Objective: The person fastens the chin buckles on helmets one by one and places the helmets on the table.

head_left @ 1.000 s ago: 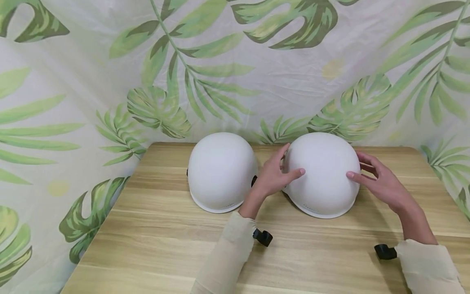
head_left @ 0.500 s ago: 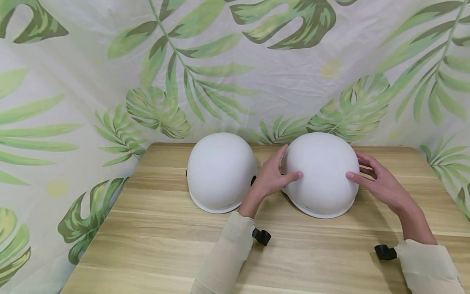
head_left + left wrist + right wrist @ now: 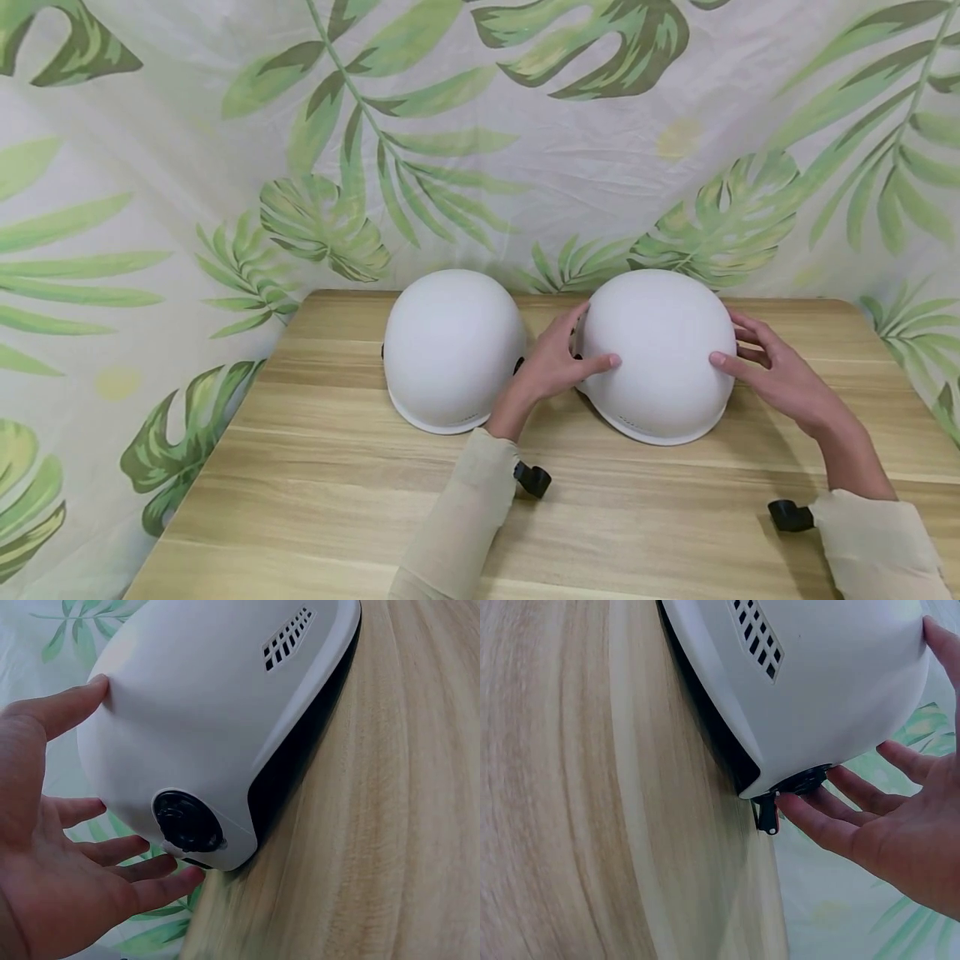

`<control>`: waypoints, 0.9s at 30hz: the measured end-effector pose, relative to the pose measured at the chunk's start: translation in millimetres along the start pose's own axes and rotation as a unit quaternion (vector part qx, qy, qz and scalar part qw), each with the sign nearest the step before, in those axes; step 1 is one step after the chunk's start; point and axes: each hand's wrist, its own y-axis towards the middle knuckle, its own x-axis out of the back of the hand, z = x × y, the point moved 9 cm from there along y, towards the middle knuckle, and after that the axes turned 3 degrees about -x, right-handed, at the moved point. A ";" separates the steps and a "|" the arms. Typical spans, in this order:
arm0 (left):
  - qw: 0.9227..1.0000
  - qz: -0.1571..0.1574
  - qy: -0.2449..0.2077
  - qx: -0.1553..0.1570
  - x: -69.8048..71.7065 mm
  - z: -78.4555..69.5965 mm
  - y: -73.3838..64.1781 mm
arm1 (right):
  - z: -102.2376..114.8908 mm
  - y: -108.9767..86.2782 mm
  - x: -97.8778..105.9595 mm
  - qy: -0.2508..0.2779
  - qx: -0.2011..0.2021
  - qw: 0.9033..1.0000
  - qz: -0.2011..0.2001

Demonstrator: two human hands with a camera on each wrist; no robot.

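Observation:
A smooth white helmet (image 3: pixel 660 350) stands dome up on the wooden table, between both hands. My left hand (image 3: pixel 551 362) touches its left side, thumb on the front of the shell. In the left wrist view, the extended fingers (image 3: pixel 169 889) reach along a round black side fitting (image 3: pixel 187 821). On the opposite side is my right hand (image 3: pixel 783 379), its thumb against the shell. The right wrist view shows its fingertips (image 3: pixel 791 804) at a dark fitting (image 3: pixel 804 780), near a small black tab (image 3: pixel 767 817). A second white helmet (image 3: pixel 450 350) sits left of my left hand.
The wood-grain table (image 3: pixel 337 500) ends just behind the helmets, where a leaf-patterned cloth (image 3: pixel 585 175) hangs. Black wrist mounts (image 3: pixel 532 481) stick out from the beige sleeves (image 3: pixel 457 525). The left forearm passes close to the second helmet's lower right edge.
My left hand has shifted slightly down along the helmet's side, its thumb a little lower. The right thumb sits slightly lower too. Both helmets stay where they were.

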 end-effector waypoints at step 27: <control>0.999 -0.021 0.017 -0.019 3.2 -9.8 0.3 | 3.9 -3.0 3.8 0.006 0.009 1.000 -0.019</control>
